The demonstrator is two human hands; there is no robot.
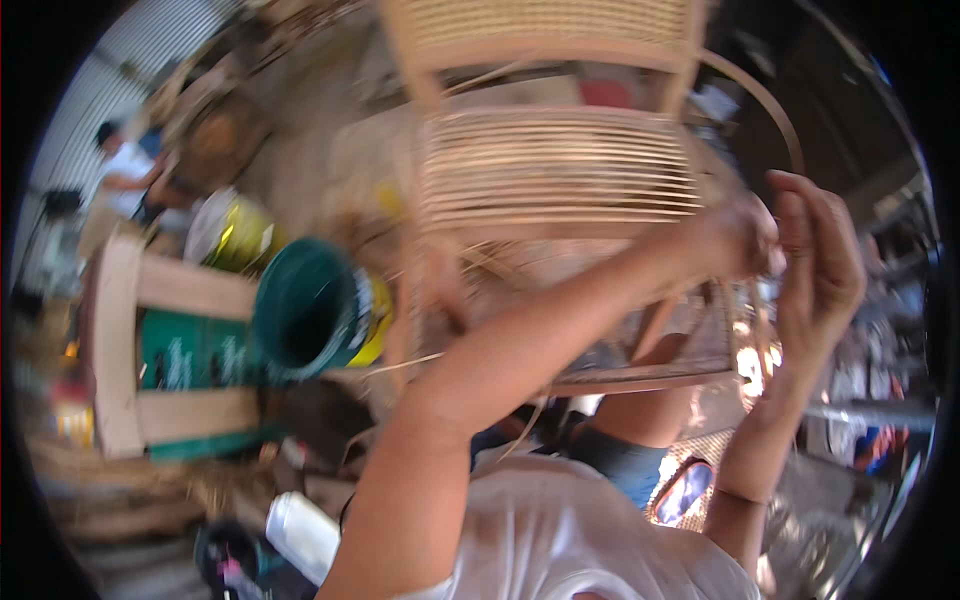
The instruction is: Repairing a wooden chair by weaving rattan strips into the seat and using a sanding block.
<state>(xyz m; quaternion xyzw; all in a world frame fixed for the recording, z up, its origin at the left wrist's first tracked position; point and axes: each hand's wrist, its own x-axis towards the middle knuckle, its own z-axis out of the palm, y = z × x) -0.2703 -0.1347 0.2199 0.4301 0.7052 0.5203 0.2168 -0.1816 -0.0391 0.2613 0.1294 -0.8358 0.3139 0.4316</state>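
Note:
A wooden chair frame (650, 380) stands before me, with parallel cane strands (560, 165) stretched across one panel and finished woven cane (550, 20) on the panel beyond. My left forearm reaches across the chair to the right. At the chair's right side my left hand (745, 235) is closed and blurred; what its fingers grip is hidden. Close beside it, my right hand (825, 265) is raised with bent fingers drawn together. A loose cane strand (765, 95) arcs from the chair's upper right down to the right hand's fingertips, which seem to pinch it.
To the left are a dark green bucket (305, 310), a yellow container (245, 235) and a wooden frame (120, 350) with green panels. A white bottle-like container (305, 535) lies lower left. Another person (125, 175) sits far left. Cane scraps litter the floor.

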